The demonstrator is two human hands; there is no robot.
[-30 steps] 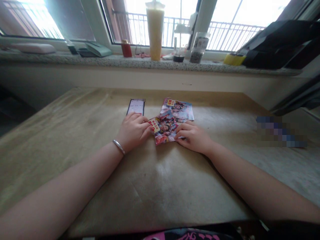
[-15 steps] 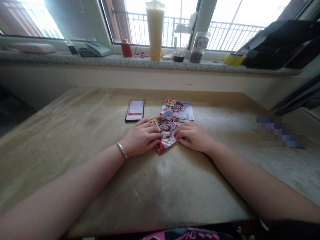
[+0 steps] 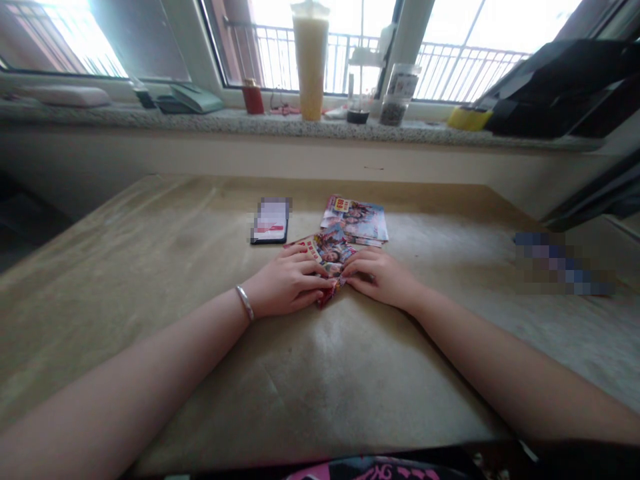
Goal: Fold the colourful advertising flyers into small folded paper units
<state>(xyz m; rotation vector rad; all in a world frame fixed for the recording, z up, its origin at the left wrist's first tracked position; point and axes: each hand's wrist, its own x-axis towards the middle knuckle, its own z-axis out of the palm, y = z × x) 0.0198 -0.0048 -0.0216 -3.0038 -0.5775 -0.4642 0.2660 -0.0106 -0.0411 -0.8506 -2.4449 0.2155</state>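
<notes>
A colourful printed leaflet [image 3: 327, 257] lies folded on the table [image 3: 150, 253], pressed between both hands. My left hand [image 3: 285, 283], with a silver bangle on its wrist, lies on the leaflet's left part with fingers stretched and pressing down. My right hand [image 3: 380, 277] pinches the leaflet's right side, fingertips meeting the left hand's near the paper's lower corner. A second printed leaflet [image 3: 357, 220] lies flat just beyond. A phone [image 3: 271, 227] with a lit screen rests to the left of the leaflets.
A stone windowsill [image 3: 280, 123] runs behind the table, carrying a tall drink cup [image 3: 311, 63], a red can [image 3: 253, 99], a jar [image 3: 397, 93], a yellow item [image 3: 467, 119] and a black bag [image 3: 555, 87]. A blurred object [image 3: 560, 263] lies at the table's right.
My left hand slid right over the leaflet, uncovering the phone. Both hands drew closer together and the leaflet has been folded narrower between them.
</notes>
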